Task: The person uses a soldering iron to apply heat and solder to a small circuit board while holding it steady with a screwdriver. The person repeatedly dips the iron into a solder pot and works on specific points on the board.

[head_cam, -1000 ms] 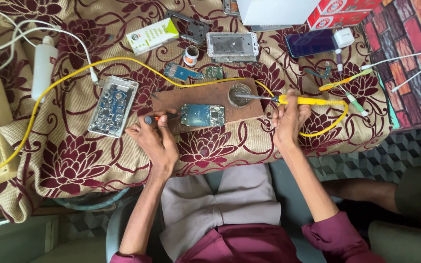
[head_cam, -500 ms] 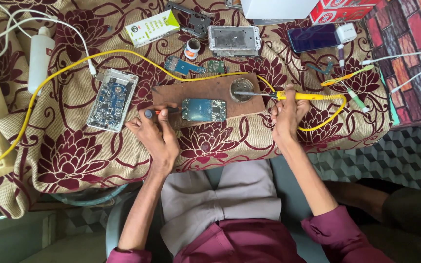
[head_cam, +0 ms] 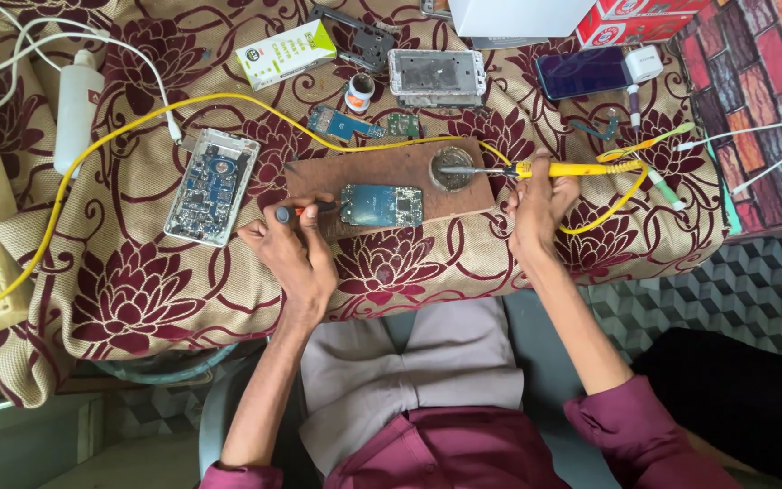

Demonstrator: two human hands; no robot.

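On the wooden board (head_cam: 364, 172), the right hand (head_cam: 536, 204) grips a yellow soldering iron (head_cam: 563, 168), tip in a round tin (head_cam: 452, 169); the left hand (head_cam: 296, 249) pinches a small tool (head_cam: 305, 211) beside the circuit board (head_cam: 380, 205).

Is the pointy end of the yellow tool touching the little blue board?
No, the soldering iron in the right hand has its tip in the round tin, apart from the blue circuit board.

Yellow soldering iron (head_cam: 563, 168) lying horiz., tip in round tin (head_cam: 452, 168), blue circuit board (head_cam: 380, 205) flat on brown board (head_cam: 364, 172)
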